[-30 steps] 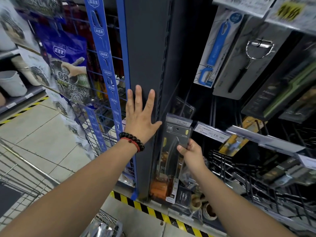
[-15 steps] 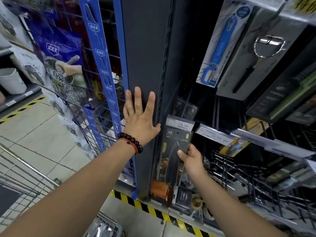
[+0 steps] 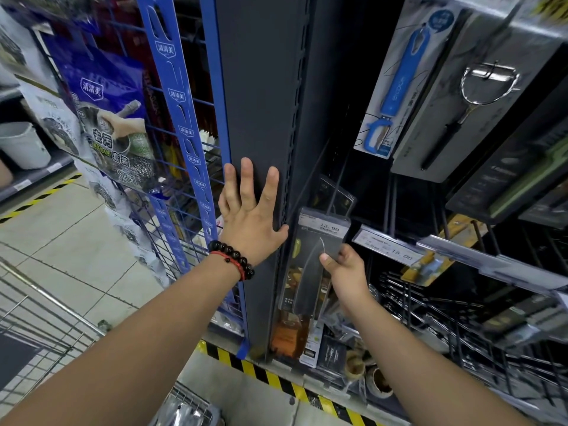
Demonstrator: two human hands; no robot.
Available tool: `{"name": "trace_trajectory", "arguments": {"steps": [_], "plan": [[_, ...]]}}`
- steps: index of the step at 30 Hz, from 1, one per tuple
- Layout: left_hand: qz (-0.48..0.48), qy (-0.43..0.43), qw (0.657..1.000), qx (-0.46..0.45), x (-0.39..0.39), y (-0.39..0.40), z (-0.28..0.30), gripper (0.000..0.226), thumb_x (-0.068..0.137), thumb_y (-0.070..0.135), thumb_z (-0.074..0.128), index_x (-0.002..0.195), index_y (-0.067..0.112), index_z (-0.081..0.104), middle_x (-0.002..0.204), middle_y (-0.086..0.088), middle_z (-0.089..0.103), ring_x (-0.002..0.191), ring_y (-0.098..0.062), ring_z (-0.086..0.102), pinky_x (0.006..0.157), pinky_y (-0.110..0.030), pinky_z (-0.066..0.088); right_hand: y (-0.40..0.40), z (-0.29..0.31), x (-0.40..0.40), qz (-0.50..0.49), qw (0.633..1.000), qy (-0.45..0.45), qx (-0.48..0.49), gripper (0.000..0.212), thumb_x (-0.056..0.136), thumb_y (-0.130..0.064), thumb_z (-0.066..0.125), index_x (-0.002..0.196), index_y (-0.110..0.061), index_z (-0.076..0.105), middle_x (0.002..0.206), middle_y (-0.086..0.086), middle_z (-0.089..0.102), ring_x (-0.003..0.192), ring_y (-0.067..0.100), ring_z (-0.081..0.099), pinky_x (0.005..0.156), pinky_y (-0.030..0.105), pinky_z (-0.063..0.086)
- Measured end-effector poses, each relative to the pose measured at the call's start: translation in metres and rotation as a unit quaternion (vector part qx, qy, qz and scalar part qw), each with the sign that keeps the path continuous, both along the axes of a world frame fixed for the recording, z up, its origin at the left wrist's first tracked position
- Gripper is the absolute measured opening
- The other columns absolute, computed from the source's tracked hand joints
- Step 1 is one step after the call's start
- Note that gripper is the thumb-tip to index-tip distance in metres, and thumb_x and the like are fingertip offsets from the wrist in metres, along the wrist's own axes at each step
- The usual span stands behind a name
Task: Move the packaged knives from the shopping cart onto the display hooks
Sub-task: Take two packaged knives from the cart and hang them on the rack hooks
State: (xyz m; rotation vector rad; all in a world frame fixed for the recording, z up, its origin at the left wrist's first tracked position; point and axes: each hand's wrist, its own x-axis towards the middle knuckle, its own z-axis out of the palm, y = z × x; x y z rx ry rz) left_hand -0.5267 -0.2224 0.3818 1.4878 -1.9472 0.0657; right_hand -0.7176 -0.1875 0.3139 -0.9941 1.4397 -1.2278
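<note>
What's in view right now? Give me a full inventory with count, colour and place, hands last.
packaged knife: one, dark blade in clear pack, at the hook under the 13.90 tag
price tags: two readable, white, 13.90 and 15.00, on hook ends
blue peeler pack: one, hanging upper right
steel peeler pack: one, grey card, beside the blue one
shelf upright: one, dark grey, centre
scourer bag: one, blue, on the wire rack at left
shopping cart: one, grey wire, lower left
left hand: flat against the upright, beaded bracelets on the wrist
right hand: grips the knife pack
</note>
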Motion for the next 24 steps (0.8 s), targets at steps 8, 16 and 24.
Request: {"name": "trace_trajectory", "arguments": {"steps": [8, 16, 24], "plan": [[-0.002, -0.001, 1.000, -0.020, 0.000, -0.001, -0.002, 0.139, 0.064, 0.035, 0.083, 0.139, 0.045, -0.033, 0.141, 0.012, -0.052, 0.132, -0.018, -0.046, 0.107, -0.067, 0.015, -0.008, 0.002, 0.002, -0.007, 1.000, 0.024, -0.001, 0.021, 0.094, -0.003, 0.058, 0.099, -0.023, 0.060, 0.101, -0.001, 0.070, 0.099, 0.018, 0.066, 0.091, 0.034, 0.051], [-0.004, -0.007, 0.999, -0.039, 0.001, -0.004, -0.005, 0.139, 0.063, 0.037, 0.083, 0.141, 0.043, -0.032, 0.143, 0.010, -0.049, 0.134, -0.019, -0.043, 0.107, -0.068, 0.018, -0.006, 0.000, 0.000, -0.022, 0.999, -0.013, -0.020, 0.022, 0.095, 0.000, 0.055, 0.104, -0.020, 0.051, 0.091, -0.019, 0.060, 0.081, -0.007, 0.059, 0.070, 0.007, 0.046], [-0.003, -0.008, 0.999, -0.052, -0.001, -0.006, -0.006, 0.139, 0.063, 0.037, 0.082, 0.141, 0.041, -0.032, 0.143, 0.009, -0.049, 0.135, -0.020, -0.042, 0.106, -0.067, 0.019, -0.008, -0.006, -0.002, -0.030, 1.000, -0.006, -0.001, 0.027, 0.093, -0.001, 0.058, 0.119, -0.009, 0.058, 0.109, 0.005, 0.070, 0.105, 0.023, 0.066, 0.097, 0.043, 0.051]]}}
